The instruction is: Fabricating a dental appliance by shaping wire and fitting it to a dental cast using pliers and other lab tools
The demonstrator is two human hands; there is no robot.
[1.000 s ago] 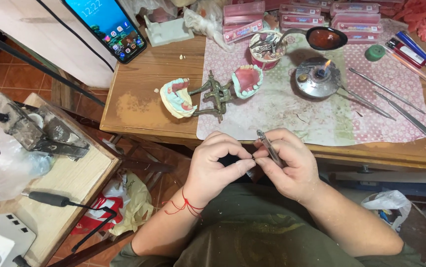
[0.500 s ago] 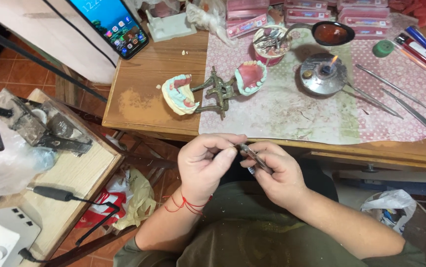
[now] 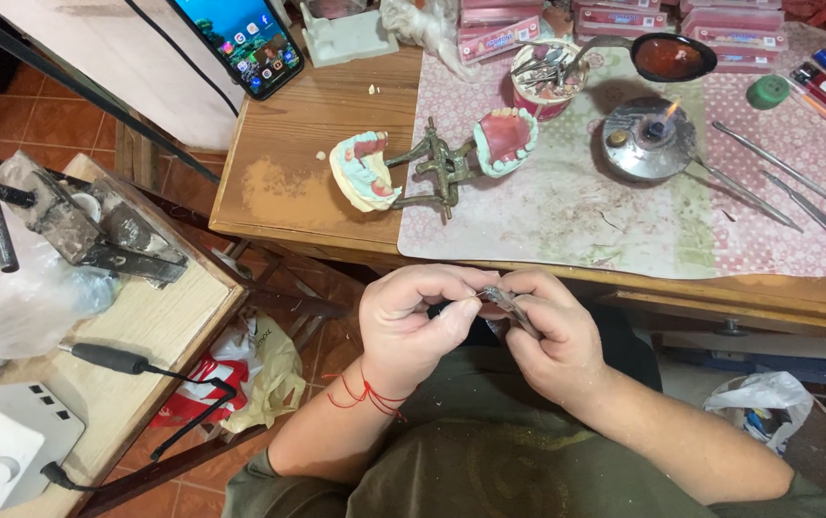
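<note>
Right grip [image 3: 552, 336] closed on metal tool [image 3: 507, 305], long axis slanting upper-left, left grip [image 3: 413, 321] pinching its tip

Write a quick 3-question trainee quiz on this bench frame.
1. True or false: the burner on the table is lit.
2. What do the left hand and right hand hold together? A) thin metal tool B) phone C) cup
3. The articulator holds how many dental casts?

Key: 1 true; 2 A; 3 two.
</note>
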